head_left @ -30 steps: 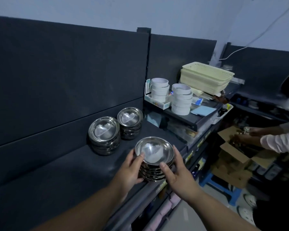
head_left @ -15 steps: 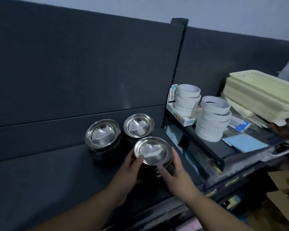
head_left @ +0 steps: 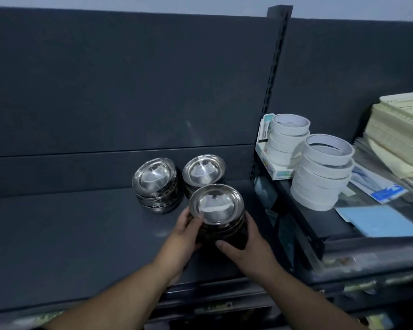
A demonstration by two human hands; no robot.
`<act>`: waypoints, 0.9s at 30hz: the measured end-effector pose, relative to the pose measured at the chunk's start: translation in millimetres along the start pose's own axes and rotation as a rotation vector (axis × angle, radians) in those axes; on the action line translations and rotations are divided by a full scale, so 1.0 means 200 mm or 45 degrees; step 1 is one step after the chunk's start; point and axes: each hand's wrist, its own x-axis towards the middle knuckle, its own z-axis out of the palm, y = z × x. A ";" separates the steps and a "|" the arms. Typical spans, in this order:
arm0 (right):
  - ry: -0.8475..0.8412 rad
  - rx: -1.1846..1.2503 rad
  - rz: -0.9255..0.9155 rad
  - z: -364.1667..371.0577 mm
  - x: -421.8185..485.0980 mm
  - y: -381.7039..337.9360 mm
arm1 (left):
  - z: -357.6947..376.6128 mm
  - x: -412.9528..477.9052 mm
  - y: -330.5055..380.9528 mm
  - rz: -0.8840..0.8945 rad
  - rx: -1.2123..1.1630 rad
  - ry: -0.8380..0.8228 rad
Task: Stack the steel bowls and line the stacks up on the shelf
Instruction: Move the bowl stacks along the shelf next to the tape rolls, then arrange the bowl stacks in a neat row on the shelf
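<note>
Three stacks of steel bowls are on the dark shelf (head_left: pixel 69 234). Two stand at the back by the rear panel: a left stack (head_left: pixel 156 184) and a right stack (head_left: pixel 204 173). The third stack (head_left: pixel 217 210) is just in front of the right one, held from both sides. My left hand (head_left: pixel 180 236) grips its left side with the thumb on the top bowl's rim. My right hand (head_left: pixel 246 246) cups its right and front side. Whether its base touches the shelf is hidden by my hands.
An upright shelf post (head_left: pixel 272 91) divides the bays. To the right, on a raised shelf, are two piles of white tape rolls (head_left: pixel 322 172), a small white box (head_left: pixel 270 163), blue paper (head_left: pixel 379 225) and cream plastic trays (head_left: pixel 401 144). The shelf's left part lies bare.
Both hands have carried the third stack from the shelf's front edge back toward the rear, up close to the right rear stack. The view has swung left and closer.
</note>
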 end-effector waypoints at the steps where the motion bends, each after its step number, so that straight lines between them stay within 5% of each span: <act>1: 0.011 -0.022 0.022 0.00 -0.01 0.01 | -0.02 0.00 -0.01 -0.014 0.013 0.001; 11: 0.057 -0.346 0.152 0.23 -0.25 -0.09 | -0.54 -0.34 -0.08 0.132 0.957 0.182; 17: -0.026 -0.503 -0.120 0.74 -0.56 -0.35 | -1.23 -0.82 -0.14 0.160 1.297 0.375; 27: -0.844 -0.813 -0.493 1.98 -1.16 -0.79 | -2.43 -1.93 -0.39 -0.397 1.394 0.682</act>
